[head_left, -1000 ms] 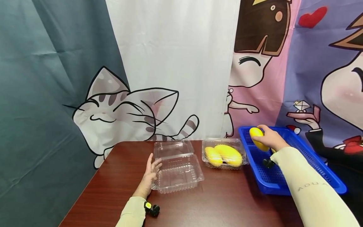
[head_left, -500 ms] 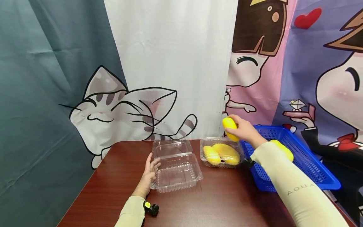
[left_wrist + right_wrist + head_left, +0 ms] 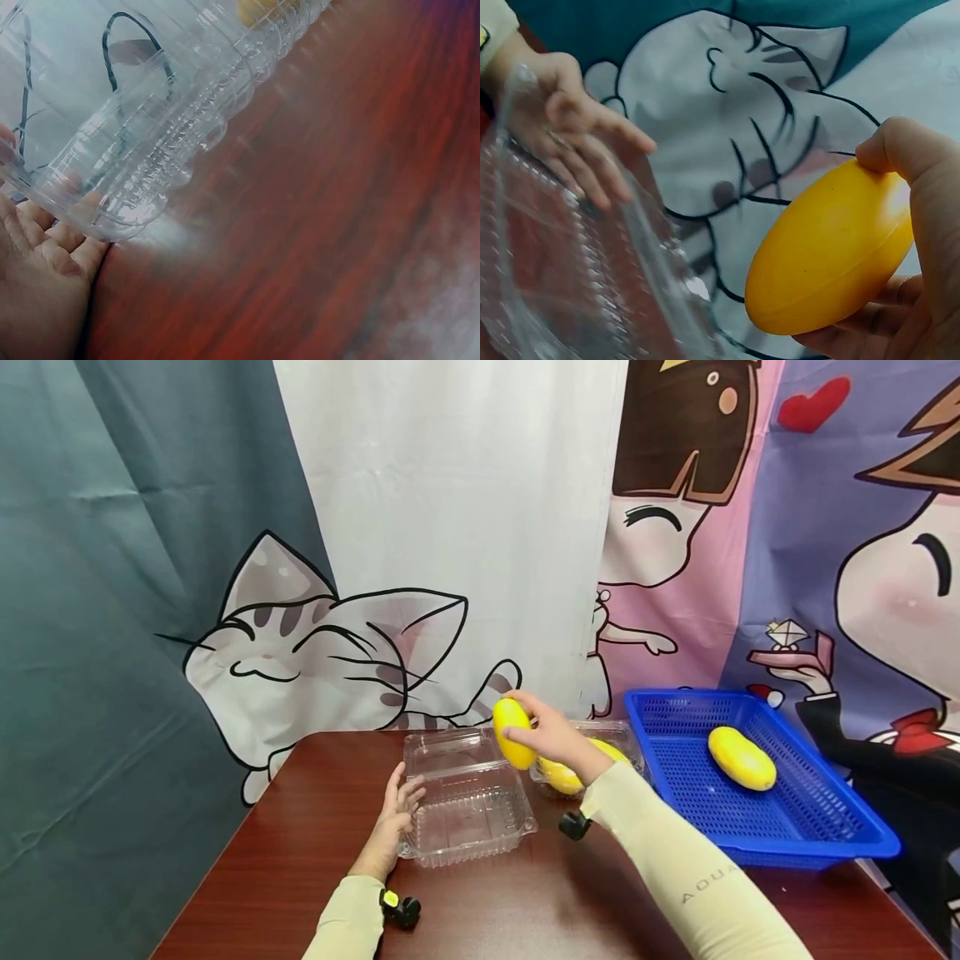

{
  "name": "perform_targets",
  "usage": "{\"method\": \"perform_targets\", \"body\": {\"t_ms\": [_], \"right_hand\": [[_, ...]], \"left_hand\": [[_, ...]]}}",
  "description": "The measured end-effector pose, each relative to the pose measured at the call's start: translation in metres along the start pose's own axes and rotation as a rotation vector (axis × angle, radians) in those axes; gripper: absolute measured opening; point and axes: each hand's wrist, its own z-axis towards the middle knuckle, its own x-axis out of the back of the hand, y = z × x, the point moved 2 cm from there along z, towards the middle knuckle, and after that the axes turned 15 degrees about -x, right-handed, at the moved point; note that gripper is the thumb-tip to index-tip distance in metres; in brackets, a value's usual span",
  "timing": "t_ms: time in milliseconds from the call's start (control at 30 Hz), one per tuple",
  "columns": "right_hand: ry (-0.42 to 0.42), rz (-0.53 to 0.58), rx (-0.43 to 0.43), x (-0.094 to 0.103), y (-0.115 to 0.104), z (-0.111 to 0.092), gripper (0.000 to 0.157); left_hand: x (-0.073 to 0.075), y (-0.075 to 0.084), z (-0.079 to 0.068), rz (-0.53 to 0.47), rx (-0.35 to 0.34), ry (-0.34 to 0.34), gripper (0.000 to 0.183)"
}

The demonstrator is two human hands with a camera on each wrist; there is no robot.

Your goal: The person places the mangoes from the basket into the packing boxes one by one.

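Observation:
In the head view my right hand (image 3: 553, 732) holds a smooth yellow mango (image 3: 512, 733), its thumb on one side and fingers on the other. The mango is raised over the right side of an open clear plastic clamshell box (image 3: 474, 827), whose lid (image 3: 450, 750) is folded back. The right wrist view shows the mango (image 3: 829, 251) close up, clear of the box. My left hand (image 3: 394, 817) rests at the box's left side, fingers extended loosely. From the left wrist, these fingers (image 3: 71, 240) appear right at the clear wall.
A second clear box (image 3: 600, 727) with mangoes (image 3: 561, 777) inside stands just right, partly hidden by my right hand. Further right, a blue plastic basket (image 3: 795, 845) contains one mango (image 3: 742, 758). A printed curtain (image 3: 450, 527) hangs behind the brown table (image 3: 480, 910).
My right hand has carried the mango leftward from the blue basket, past the filled box, to the open box. The left hand has stayed in place.

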Motion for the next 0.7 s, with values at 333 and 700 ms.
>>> {"method": "perform_targets", "body": {"t_ms": [333,700], "right_hand": [[-0.028,0.107,0.005,-0.056,0.004,-0.006,0.054],[-0.170,-0.205,0.317,-0.098,0.004,-0.016,0.060]], "left_hand": [[0.001,-0.003,0.002,-0.009,0.014,0.009,0.107],[0.001,-0.007,0.005,-0.053,0.036,0.033,0.109]]}}
